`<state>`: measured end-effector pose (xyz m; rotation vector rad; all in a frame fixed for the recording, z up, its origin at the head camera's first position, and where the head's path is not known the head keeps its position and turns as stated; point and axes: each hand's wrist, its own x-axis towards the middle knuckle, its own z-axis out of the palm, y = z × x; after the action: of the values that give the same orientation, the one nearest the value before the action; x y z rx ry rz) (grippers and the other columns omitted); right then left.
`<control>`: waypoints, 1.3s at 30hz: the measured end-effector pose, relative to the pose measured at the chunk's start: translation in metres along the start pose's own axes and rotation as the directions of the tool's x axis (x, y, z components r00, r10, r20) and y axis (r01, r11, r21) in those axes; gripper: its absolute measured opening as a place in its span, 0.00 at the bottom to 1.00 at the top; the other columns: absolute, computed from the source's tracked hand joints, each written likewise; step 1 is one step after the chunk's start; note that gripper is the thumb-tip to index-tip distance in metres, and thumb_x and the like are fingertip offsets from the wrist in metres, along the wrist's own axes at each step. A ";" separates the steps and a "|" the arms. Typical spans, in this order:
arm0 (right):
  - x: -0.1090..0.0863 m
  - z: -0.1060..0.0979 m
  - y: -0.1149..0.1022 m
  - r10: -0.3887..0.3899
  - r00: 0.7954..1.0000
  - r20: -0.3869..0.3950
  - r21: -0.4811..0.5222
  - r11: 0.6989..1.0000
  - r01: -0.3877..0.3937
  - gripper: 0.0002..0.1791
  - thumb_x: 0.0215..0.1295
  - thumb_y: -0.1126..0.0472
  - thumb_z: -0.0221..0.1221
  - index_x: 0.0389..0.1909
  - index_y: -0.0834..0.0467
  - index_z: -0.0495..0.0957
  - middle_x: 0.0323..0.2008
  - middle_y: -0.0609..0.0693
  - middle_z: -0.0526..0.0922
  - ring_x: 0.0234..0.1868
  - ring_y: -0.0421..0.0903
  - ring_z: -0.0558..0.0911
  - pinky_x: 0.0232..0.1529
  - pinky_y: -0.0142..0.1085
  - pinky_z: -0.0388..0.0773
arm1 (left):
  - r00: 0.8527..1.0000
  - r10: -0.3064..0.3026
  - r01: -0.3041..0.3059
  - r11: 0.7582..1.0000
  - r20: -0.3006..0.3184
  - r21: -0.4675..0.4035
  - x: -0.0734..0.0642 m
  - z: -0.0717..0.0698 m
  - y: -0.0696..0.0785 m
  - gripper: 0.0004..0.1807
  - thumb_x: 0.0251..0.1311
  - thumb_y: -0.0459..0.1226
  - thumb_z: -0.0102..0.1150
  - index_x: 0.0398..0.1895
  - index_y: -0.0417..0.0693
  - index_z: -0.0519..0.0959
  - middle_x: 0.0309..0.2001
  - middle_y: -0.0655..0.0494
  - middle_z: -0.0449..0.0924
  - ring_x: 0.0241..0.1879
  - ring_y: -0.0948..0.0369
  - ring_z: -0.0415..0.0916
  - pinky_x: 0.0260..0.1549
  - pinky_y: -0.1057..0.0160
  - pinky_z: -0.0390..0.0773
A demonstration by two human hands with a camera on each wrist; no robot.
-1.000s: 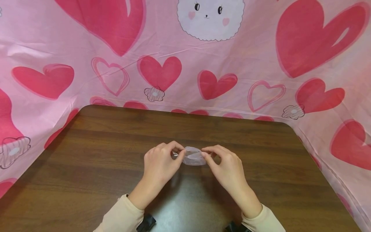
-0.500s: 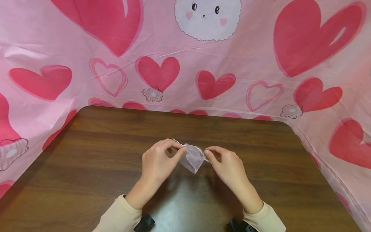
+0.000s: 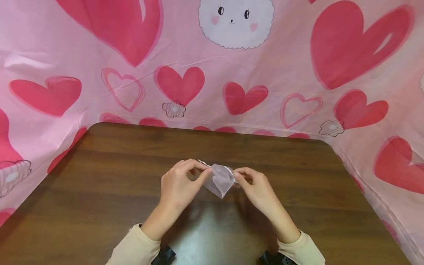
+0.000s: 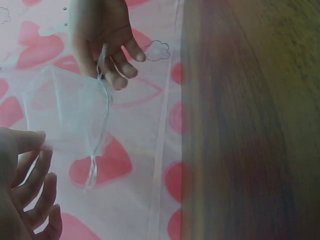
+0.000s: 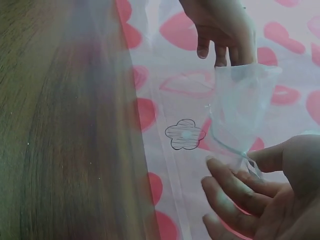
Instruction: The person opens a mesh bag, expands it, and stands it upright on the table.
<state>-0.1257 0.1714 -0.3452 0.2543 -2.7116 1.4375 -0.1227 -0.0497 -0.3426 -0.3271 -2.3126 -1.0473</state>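
A small sheer white drawstring pouch (image 3: 219,182) is stretched between both hands above the table, one corner pointing toward the person. My left hand (image 3: 179,186) pinches its edge between thumb and fingertips. On the other side, my right hand (image 3: 261,189) pinches the end of the thin shiny drawstring (image 5: 230,145). In the left wrist view, this cord (image 4: 107,112) runs along one side of the pouch, and a loose tail hangs from its other end. Through the thin fabric (image 4: 70,112) the pink backdrop shows, and no contents are visible.
A dark brown wooden table (image 3: 132,147) with rounded far corners lies under the hands. Pink cloth (image 3: 198,44) printed with red hearts rises behind it and along both sides. Black wrist devices (image 3: 163,254) sit below the beige sleeves (image 3: 135,246).
The pouch was gathered low and wide between the fingertips; it is now turned, with a corner hanging toward the person. My right hand has shifted onto the drawstring end.
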 end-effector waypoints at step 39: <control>0.004 -0.008 0.008 -0.427 0.886 -0.181 -0.282 0.886 0.369 0.08 0.56 0.68 0.71 0.36 0.56 0.85 0.32 0.44 0.85 0.34 0.39 0.81 0.38 0.42 0.79 | 0.987 -0.037 0.017 0.992 0.154 0.126 0.011 -0.007 -0.020 0.10 0.60 0.44 0.68 0.44 0.62 0.87 0.40 0.65 0.85 0.43 0.63 0.80 0.33 0.51 0.77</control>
<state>-0.1308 0.1823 -0.3462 0.5514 -2.4164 0.9487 -0.1376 -0.0684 -0.3448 -0.3396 -2.5157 -0.9131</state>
